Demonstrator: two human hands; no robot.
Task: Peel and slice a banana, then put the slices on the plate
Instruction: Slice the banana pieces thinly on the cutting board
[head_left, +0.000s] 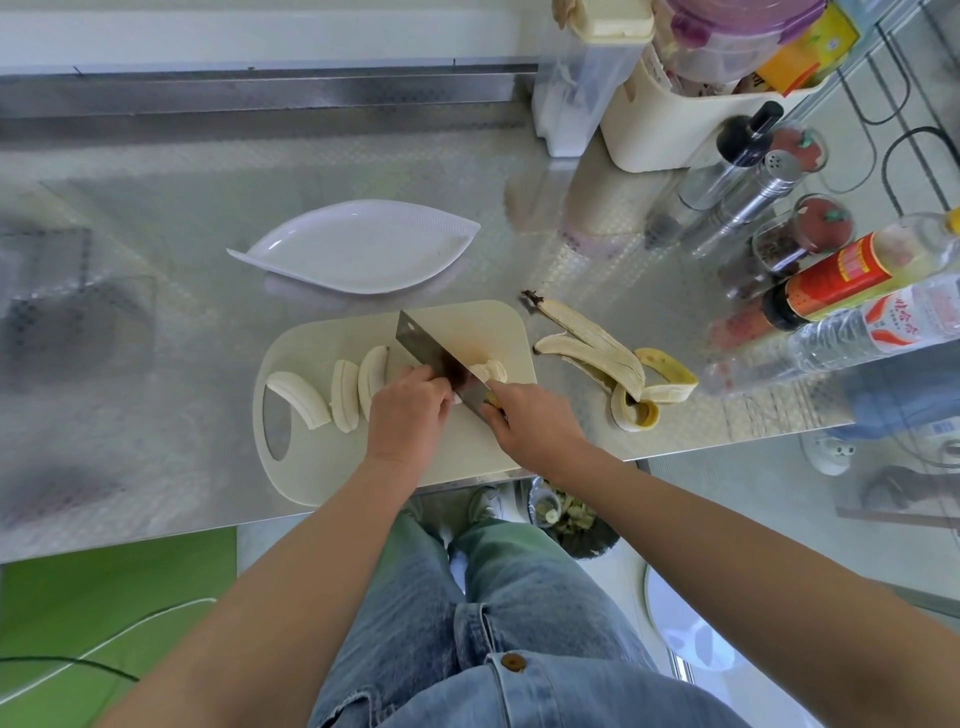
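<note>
**Cleaver mid-slice, plate waiting**

Nearest the front edge of the counter, the right hand (537, 421) is wrapped around the handle of a broad steel cleaver (436, 356), whose blade angles away toward the far side of the cutting board (311, 467). The left hand (410, 410) sits just left of the blade, fingers curled down over a piece of banana and pinning it; how much fruit lies under the palm is hidden.

The risk, as I judge it, is plain: the left fingertips sit right against the blade, and peeled banana is soft and slick, so a piece could slide under pressure and bring a finger into the edge. The board itself is smooth pale plastic with a handle slot on a glossy, dimpled metal counter, and it could skate if pushed sideways.

Toward the board's left end lie three curved, cream-coloured banana pieces (343, 387), long rather than round, so they probably need more cutting. A small cut piece (488, 370) shows on the blade's right side. Off the board's right edge sprawls the limp, split peel (613, 364).

Beyond the board's far edge sits a white, leaf-shaped plate (358, 249), glossy and bare of slices.
</note>
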